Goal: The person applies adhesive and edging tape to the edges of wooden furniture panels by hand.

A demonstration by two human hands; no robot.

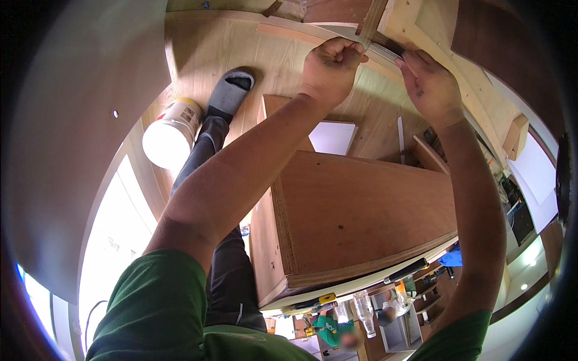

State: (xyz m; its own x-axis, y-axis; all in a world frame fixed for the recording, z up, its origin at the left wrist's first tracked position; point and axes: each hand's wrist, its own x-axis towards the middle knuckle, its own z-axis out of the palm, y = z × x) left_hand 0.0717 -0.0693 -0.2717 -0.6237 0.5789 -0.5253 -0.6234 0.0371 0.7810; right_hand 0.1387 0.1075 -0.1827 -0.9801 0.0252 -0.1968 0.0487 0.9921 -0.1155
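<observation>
Left hand [329, 72]: fingers curled closed beside the pale strip [376, 21]; whether they grip it cannot be told; strip extends up and slightly right from these fingers, long axis pointing away from the body; left hand is nearer; right hand [432, 90]: fingers bent near the dark strip [389, 44], closure unclear; brown box [361, 210] lies below both.

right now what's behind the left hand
Light wood-grain floor shows beside the left hand; whatever lies directly behind the fist is covered and can't be seen.
</observation>
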